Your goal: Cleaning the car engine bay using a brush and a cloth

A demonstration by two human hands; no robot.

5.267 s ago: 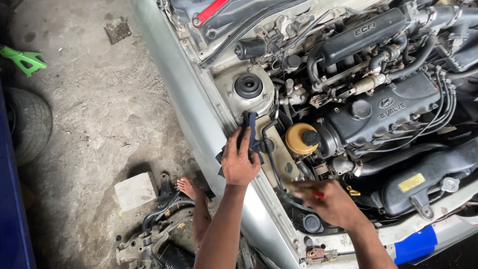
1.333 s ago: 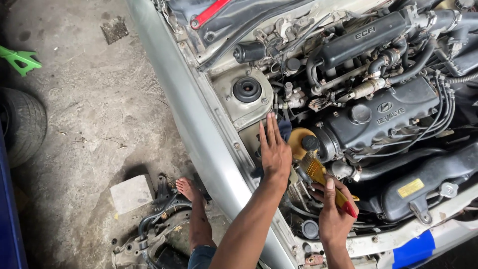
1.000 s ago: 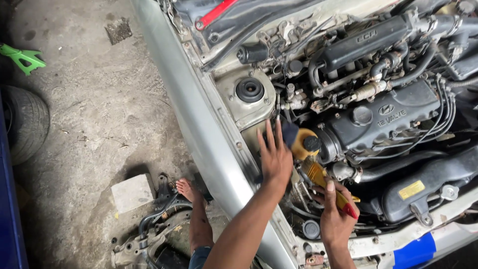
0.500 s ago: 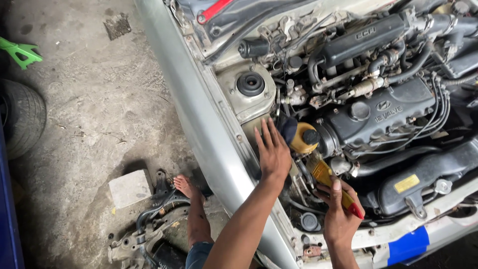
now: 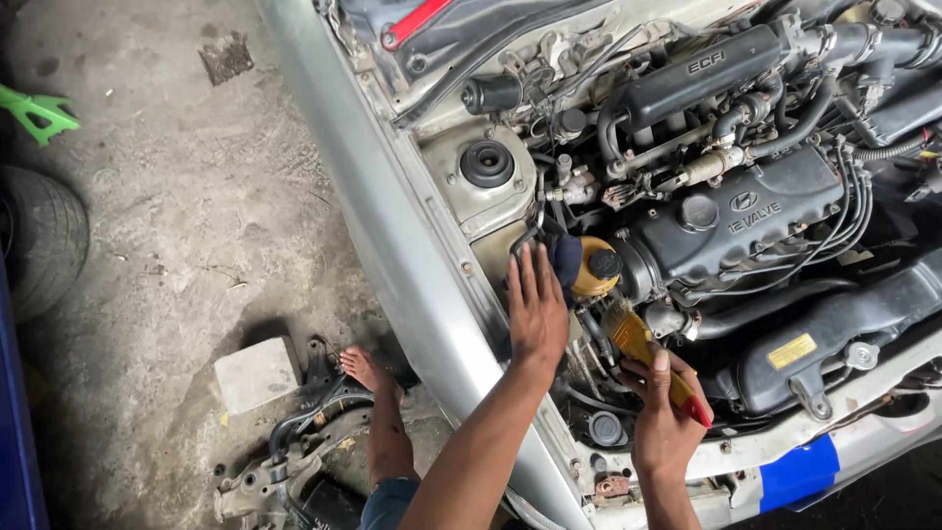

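— Where are you standing?

— You're in a car repair workshop. You look down into an open engine bay (image 5: 706, 196) of a silver car (image 5: 392, 226) parked on a stained concrete floor (image 5: 177, 216).

— What else shows it?

— A loose tyre (image 5: 44, 240) lies at your left, removed suspension parts (image 5: 285, 461) sit by your bare foot (image 5: 365, 368), and a concrete block (image 5: 257, 373) rests nearby.

A small rectangular yellow label (image 5: 792, 350) is sitting on the black air duct (image 5: 834, 329), at about 4 o'clock from the yellow reservoir (image 5: 592, 270).
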